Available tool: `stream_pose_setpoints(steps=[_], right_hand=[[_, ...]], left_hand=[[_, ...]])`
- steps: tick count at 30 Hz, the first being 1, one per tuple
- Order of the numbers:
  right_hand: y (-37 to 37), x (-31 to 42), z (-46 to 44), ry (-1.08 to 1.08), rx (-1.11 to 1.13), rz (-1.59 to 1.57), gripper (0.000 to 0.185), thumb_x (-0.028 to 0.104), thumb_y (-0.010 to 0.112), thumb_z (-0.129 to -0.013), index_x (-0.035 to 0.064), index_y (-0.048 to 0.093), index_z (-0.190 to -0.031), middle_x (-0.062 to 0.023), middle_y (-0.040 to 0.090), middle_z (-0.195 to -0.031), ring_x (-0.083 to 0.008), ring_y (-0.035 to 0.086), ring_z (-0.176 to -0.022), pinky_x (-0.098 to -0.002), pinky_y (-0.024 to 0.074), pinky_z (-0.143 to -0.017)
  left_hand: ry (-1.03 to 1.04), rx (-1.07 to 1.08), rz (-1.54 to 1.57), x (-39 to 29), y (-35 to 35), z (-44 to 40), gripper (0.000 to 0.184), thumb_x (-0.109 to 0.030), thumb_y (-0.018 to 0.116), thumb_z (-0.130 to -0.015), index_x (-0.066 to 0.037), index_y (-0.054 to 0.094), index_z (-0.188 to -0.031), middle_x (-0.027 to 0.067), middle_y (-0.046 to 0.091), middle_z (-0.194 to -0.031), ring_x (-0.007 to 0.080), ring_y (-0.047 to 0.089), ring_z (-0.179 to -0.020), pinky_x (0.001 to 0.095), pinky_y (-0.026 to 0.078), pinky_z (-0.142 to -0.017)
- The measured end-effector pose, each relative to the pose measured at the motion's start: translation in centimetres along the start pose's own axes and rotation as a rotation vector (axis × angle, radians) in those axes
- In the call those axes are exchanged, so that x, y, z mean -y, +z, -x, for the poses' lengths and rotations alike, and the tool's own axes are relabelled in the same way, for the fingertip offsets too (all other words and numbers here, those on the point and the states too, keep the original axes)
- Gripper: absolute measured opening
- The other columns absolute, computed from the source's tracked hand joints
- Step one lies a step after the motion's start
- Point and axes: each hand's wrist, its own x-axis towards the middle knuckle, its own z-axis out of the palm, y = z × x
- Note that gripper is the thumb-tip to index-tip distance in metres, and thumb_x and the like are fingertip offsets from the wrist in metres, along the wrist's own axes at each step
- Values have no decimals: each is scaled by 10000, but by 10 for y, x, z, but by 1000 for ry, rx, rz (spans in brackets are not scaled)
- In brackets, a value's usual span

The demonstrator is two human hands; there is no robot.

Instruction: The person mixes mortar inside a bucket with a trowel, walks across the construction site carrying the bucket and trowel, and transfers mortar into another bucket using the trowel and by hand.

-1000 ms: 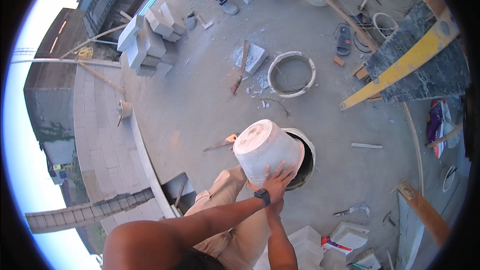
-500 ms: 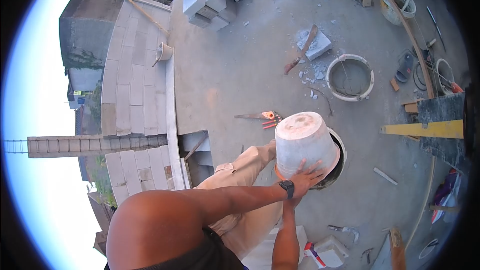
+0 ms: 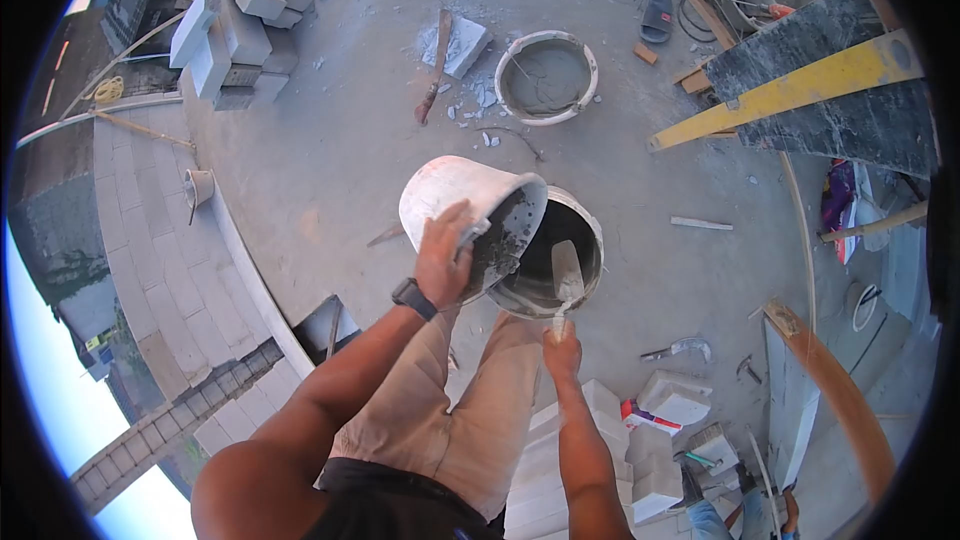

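Near the middle of the concrete floor (image 3: 330,140), a whitish bucket (image 3: 440,190) lies tipped over, its mouth turned towards a second bucket (image 3: 598,245) standing upright just beside it. Their rims overlap in view; whether they touch is hard to tell. Wet grey residue coats the inside of the tipped bucket, and the upright one is dark grey within. The left hand (image 3: 443,258), with a watch (image 3: 413,298) at its wrist, presses on the tipped bucket's outer side close to the rim, its grip partly open with the fingers bent. The right hand (image 3: 562,348) has its grip closed around the handle of a small trowel (image 3: 567,270), whose smeared blade points away from the person, over the upright bucket's mouth.

Beyond them stands a round tub (image 3: 548,36) of grey mix. To its left, a long knife (image 3: 441,60) with a worn handle leans across a pale block (image 3: 468,48) among broken chips (image 3: 484,92). Partly hidden behind the tipped bucket, a saw blade (image 3: 385,236) shows. White blocks (image 3: 655,460) sit beside the right forearm, with a curved tool (image 3: 688,347) and a hammer (image 3: 748,370) farther out towards the floor's right edge.
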Motion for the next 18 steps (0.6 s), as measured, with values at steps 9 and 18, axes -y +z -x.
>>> stream_pose_setpoints(steps=[9,18], right_hand=[[-4,6,6,119,-60,45,336,322,681,-847,63,516,-986,-230,662,-825,-454,641,-801,-521,491,-691],[31,55,-13,220,-139,-89,267,243,705,-845,40,544,-914,-110,600,-726,-266,584,-608,-416,477,-579]], left_hand=[[-415,105,2,184,-56,-23,336,32,607,-813,-8,543,-1140,151,634,-1061,295,646,-965,352,496,-874],[-641,110,123,341,-44,-34,339,0,646,-813,-35,533,-1130,86,622,-1008,167,618,-938,315,488,-845]])
